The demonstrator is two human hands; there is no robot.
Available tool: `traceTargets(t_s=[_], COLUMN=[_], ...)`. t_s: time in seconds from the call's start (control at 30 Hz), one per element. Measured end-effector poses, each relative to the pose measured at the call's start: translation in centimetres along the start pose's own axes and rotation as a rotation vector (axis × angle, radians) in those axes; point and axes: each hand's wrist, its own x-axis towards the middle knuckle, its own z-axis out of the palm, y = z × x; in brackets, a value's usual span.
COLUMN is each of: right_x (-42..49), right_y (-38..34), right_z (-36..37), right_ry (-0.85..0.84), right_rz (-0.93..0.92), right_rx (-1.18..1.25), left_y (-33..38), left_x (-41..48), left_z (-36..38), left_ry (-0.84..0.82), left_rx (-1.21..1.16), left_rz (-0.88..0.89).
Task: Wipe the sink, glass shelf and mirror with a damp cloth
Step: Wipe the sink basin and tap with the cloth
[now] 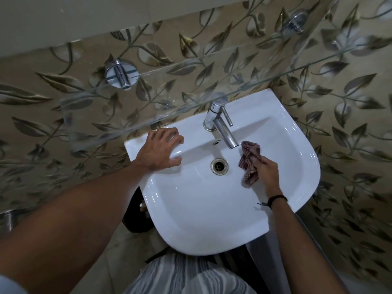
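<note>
A white ceramic sink [201,219] fills the middle of the head view, with a chrome drain [219,165] at its centre. My right hand [266,169] grips a crumpled red-checked cloth [249,161] inside the basin, just right of the drain and below the tap spout. My left hand [159,148] rests flat on the sink's left rim with fingers spread, holding nothing. A clear glass shelf [148,115] runs across above the sink on two chrome brackets. The mirror is not clearly in view.
A chrome tap [220,122] stands at the back of the sink, its spout reaching over the basin. Leaf-patterned wall tiles [42,124] surround the sink. A metal pot edge [8,217] shows low on the left. The shelf's front edge overhangs the tap.
</note>
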Motion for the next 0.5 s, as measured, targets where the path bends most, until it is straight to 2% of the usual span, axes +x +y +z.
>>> traceTargets(t_s=[0.03, 0.1, 0.2, 0.27, 0.33, 0.4, 0.5], right_x=[0.3, 1.4, 2.5, 2.5, 2.0, 2.4, 3.5], right_y=[-1.0, -2.3, -3.8, -4.6, -4.8, -3.5, -0.3], right_z=[-0.8, -2.4, -4.1, -4.4, -3.9, -3.1, -1.7], right_ry=[-0.024, -0.017, 0.112, 0.158, 0.147, 0.070, -0.214], right_rz=[0.035, 0.016, -0.124, -0.324, -0.496, -0.659, -0.598], right_rx=[0.095, 0.109, -0.069, -0.237, -0.462, -0.785, -1.299], left_y=[0.0, 0.0, 0.0, 0.0, 0.1, 0.1, 0.2], left_x=[0.0, 0.0, 0.1, 0.1, 0.1, 0.1, 0.1], left_z=[0.0, 0.0, 0.0, 0.0, 0.1, 0.0, -0.1], left_ry=[0.000, -0.001, -0.011, -0.011, -0.003, 0.004, 0.015], left_rx=[-0.001, 0.001, 0.010, 0.015, 0.011, 0.004, 0.005], left_rz=[0.001, 0.001, -0.001, -0.003, -0.005, -0.004, -0.006])
